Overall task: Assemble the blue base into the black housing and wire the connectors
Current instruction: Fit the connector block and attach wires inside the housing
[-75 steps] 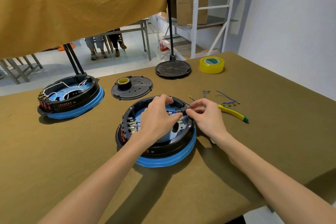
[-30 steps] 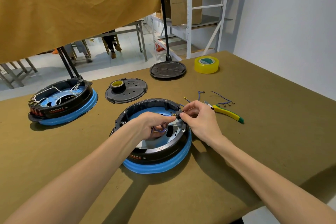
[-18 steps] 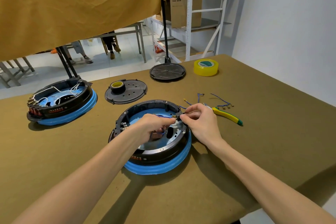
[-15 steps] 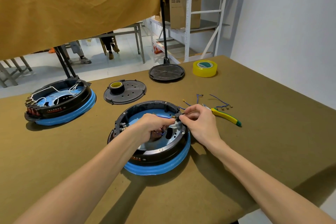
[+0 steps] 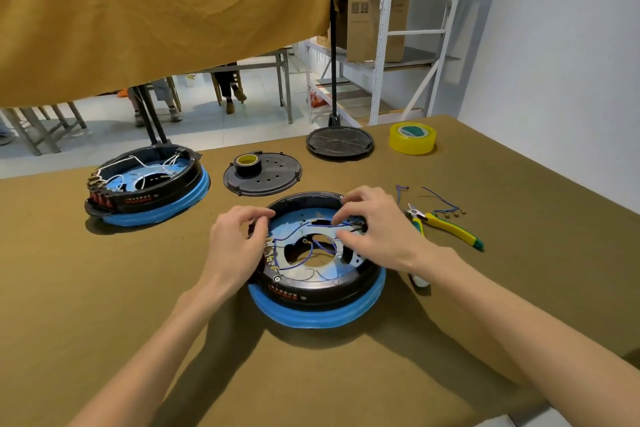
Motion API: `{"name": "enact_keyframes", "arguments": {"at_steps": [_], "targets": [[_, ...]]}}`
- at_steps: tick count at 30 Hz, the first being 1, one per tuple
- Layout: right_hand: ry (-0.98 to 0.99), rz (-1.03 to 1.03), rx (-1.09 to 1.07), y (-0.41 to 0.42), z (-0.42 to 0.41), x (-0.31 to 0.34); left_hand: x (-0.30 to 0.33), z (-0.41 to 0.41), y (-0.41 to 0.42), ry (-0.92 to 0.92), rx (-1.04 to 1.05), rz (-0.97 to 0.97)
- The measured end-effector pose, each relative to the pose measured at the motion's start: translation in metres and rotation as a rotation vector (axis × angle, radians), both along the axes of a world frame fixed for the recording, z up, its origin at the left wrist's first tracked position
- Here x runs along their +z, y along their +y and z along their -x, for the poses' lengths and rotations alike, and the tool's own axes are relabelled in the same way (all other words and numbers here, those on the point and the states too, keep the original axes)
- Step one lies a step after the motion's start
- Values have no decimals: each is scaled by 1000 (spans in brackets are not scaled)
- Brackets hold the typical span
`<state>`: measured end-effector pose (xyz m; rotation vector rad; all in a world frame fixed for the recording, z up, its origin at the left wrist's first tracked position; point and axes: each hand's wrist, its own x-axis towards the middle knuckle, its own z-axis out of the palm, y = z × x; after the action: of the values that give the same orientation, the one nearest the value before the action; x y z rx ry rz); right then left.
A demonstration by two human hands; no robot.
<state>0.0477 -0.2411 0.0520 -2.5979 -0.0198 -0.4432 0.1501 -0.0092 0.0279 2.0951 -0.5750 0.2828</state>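
At centre frame the black housing [image 5: 313, 288] is seated on the blue base [image 5: 317, 317]. A thin, limp blue wire [image 5: 298, 234] is pinched by the right hand [image 5: 375, 227]; the rigid left rim is gripped by the left hand [image 5: 235, 244]. Terminals are judged fragile; connector ends are best held.

hands [image 5: 239, 246] apart, left at rim

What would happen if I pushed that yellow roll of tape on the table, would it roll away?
Probably not. The yellow tape roll lies flat on its side on the table, so a push would likely slide it over the cloth-like surface rather than roll it. It looks small and hollow, so it is probably light. Stood on its edge, it could well roll.
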Motion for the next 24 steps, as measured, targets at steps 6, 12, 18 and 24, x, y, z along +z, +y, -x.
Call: {"name": "enact_keyframes", "arguments": {"at_steps": [6, 12, 18, 24], "targets": [[89, 62, 281, 62, -24, 7, -27, -3, 6, 235, -79, 281], [193, 161, 342, 63, -37, 5, -45, -2, 8, 274, -113, 447], [191, 114, 291, 71, -45, -13, -50, -12, 3, 312, -166, 471], [287, 34, 286, 71, -50, -11, -54, -21, 3, 344, -248, 483]]}}
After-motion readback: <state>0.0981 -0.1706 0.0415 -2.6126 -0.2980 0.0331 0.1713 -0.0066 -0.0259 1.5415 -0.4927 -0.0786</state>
